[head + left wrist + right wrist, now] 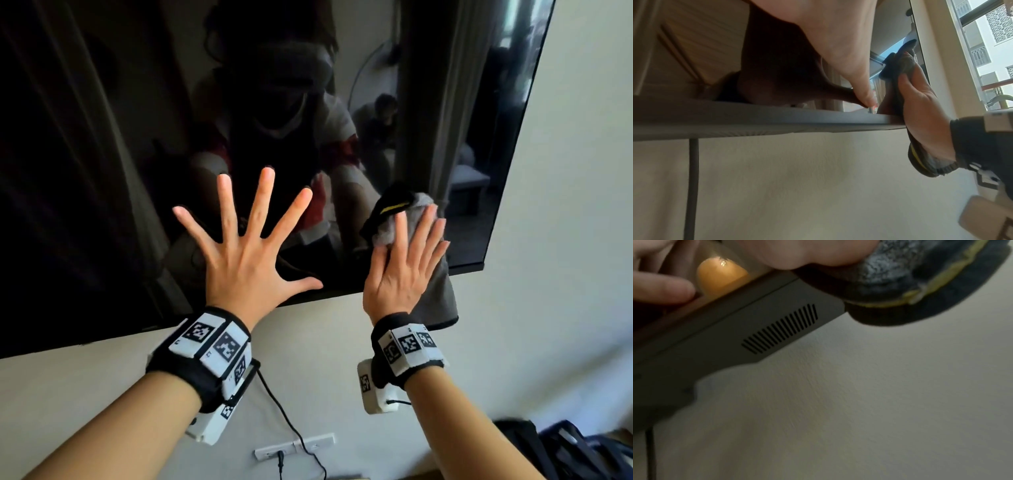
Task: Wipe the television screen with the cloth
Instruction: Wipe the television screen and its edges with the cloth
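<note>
The television screen (pixel 102 154) is a dark, glossy panel on the wall, filling the upper left of the head view. My left hand (pixel 250 240) lies flat on the glass near its lower edge, fingers spread wide. To its right, my right hand (pixel 404 263) presses a grey cloth (pixel 387 226) with a black and yellow hem flat against the screen's lower right corner, fingers straight. Part of the cloth hangs below the TV's bottom edge (pixel 438 301). The left wrist view shows the cloth (pixel 898 68) under the right hand. In the right wrist view the cloth (pixel 900 282) bulges over the TV's underside (pixel 756 331).
The pale wall (pixel 548 240) surrounds the TV. Below it a black cable (pixel 291 421) runs down to a white wall socket (pixel 294 447). Dark bags (pixel 565 452) sit at the lower right. A window (pixel 986 48) shows beyond the TV's right edge.
</note>
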Demonstrator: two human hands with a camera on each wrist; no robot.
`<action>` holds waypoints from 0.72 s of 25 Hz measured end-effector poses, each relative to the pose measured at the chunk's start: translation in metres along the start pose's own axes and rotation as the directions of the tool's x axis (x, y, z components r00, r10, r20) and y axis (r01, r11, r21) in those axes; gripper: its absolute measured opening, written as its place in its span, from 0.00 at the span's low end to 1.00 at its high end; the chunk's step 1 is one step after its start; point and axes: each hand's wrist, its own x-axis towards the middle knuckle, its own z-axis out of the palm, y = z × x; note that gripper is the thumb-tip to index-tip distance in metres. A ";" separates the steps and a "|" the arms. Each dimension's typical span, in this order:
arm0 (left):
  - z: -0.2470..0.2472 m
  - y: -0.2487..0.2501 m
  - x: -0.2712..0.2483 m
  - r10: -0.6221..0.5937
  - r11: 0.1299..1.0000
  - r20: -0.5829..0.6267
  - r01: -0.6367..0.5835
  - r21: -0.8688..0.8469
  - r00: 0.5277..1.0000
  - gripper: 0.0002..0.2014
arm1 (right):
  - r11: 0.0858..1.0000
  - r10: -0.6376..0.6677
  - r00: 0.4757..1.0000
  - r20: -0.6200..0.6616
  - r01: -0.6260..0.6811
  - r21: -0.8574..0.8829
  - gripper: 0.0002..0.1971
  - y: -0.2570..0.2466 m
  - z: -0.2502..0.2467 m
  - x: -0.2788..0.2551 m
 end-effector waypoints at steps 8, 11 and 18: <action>0.000 -0.004 -0.002 0.017 1.000 -0.043 -0.018 -0.024 0.999 0.64 | 0.988 0.140 0.989 -0.040 -0.137 0.072 0.27 -0.030 0.000 0.025; -0.001 -0.004 -0.003 0.018 0.999 -0.043 -0.019 -0.031 0.999 0.64 | 0.942 0.326 0.940 -0.096 -0.316 0.110 0.28 -0.035 -0.002 0.032; -0.003 -0.029 -0.017 0.083 0.994 -0.050 -0.086 -0.066 0.995 0.65 | 0.996 0.086 0.992 0.091 -0.086 -0.005 0.25 -0.041 0.004 -0.015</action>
